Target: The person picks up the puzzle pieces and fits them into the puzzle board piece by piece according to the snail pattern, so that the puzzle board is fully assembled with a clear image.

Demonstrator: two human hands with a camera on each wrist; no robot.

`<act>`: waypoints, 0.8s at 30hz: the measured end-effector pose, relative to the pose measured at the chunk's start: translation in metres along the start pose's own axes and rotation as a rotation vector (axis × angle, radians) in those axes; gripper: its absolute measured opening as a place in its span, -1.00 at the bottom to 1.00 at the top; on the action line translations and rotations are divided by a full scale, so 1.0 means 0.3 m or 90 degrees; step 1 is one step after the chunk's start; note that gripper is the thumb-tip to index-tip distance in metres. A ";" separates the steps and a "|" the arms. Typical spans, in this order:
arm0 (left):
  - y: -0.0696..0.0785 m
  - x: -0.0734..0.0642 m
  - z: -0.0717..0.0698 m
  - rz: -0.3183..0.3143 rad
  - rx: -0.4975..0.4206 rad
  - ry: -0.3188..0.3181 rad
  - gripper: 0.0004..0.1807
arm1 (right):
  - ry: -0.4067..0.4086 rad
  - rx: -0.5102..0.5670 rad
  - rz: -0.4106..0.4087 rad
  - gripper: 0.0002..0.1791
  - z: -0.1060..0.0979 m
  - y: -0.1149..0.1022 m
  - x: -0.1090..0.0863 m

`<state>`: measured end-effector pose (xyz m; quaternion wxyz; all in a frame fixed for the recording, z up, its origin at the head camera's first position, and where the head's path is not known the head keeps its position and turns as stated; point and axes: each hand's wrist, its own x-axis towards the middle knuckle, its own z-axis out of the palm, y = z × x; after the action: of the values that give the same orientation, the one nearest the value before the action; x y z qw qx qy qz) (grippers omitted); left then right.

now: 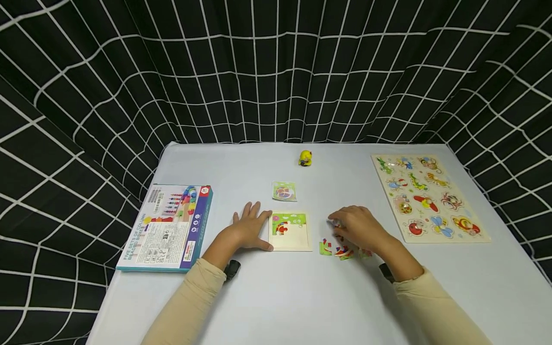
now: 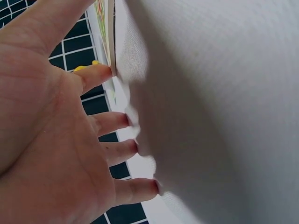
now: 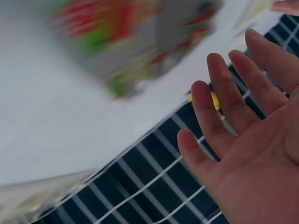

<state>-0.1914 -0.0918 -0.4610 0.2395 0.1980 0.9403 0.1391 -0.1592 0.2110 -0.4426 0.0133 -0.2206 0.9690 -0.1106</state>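
A small square jigsaw tray [image 1: 298,240] lies in the middle of the table, with joined green and red pieces along its top and left. My left hand [image 1: 247,231] spreads its fingers beside it, thumb and index finger touching its left side. In the left wrist view, the fingertips of the left hand [image 2: 70,140] rest on the table and one meets the tray's edge [image 2: 110,42]. Over several loose jigsaw pieces [image 1: 326,248] hovers my right hand [image 1: 360,226]. The right wrist view shows its fingers [image 3: 219,74] loosely bent, holding nothing; the pieces [image 3: 93,23] are blurred there.
A small picture card [image 1: 284,191] lies beyond the tray, and a yellow toy figure [image 1: 305,158] stands farther back. On the left is a beaded-columns box [image 1: 172,230]. An insect puzzle board [image 1: 427,196] lies at the right. Black gridded curtains [image 1: 276,72] surround the table.
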 end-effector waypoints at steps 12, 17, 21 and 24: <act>-0.003 -0.002 -0.003 0.008 -0.002 0.001 0.12 | 0.020 -0.018 0.004 -0.70 0.041 0.065 -0.064; 0.001 0.006 0.005 0.019 0.001 0.005 0.13 | 0.025 -0.026 0.006 -0.69 0.044 0.073 -0.072; -0.002 0.008 0.005 0.011 0.009 0.007 0.12 | 0.027 -0.031 -0.004 -0.67 0.050 0.075 -0.067; -0.006 0.003 0.001 0.004 0.010 0.006 0.12 | 0.029 -0.036 -0.009 -0.66 0.053 0.068 -0.057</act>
<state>-0.1925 -0.0931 -0.4623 0.2335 0.2021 0.9417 0.1335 -0.1513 0.2329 -0.4630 -0.0159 -0.2248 0.9702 -0.0887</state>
